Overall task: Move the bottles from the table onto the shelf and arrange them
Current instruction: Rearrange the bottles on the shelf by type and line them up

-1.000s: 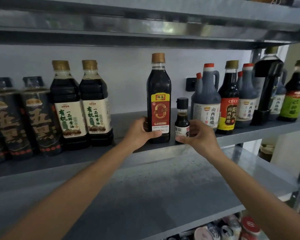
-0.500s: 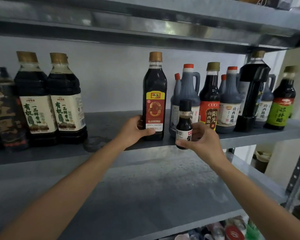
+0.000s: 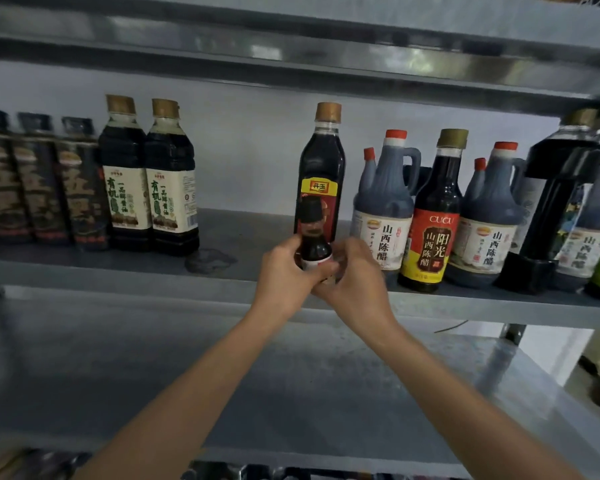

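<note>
- Curling the fingers of the left hand [image 3: 284, 271] around the left side of the small dark bottle [image 3: 314, 249], gripping it low on the body.
- Wrapping the right hand [image 3: 359, 282] around the same bottle from the right, with blurred fingertips meeting those of the left hand at the white label.
- Holding that bottle upright between both hands, black cap up, at the front edge of the middle shelf [image 3: 118, 275]; hiding its base, so not telling whether it is resting there or lifted.
- Partly covering, directly behind the fingers, a tall bottle [image 3: 323, 157] with a tan cap and a yellow-and-red label.
- Having just right of the right fingers a handled jug [image 3: 385, 199] with a red cap, then a CUCU bottle [image 3: 437, 220], more jugs and a tall black dispenser [image 3: 561, 188] further right.
- Having just left of the left fingers a dark patch [image 3: 210, 259] on the shelf surface.
- Having well left of the fingers two cream-labelled bottles [image 3: 129, 174] touching side by side, and beyond them blurred dark boxy bottles [image 3: 39, 181].
- Reaching over the lower shelf [image 3: 291, 393] with both forearms.
</note>
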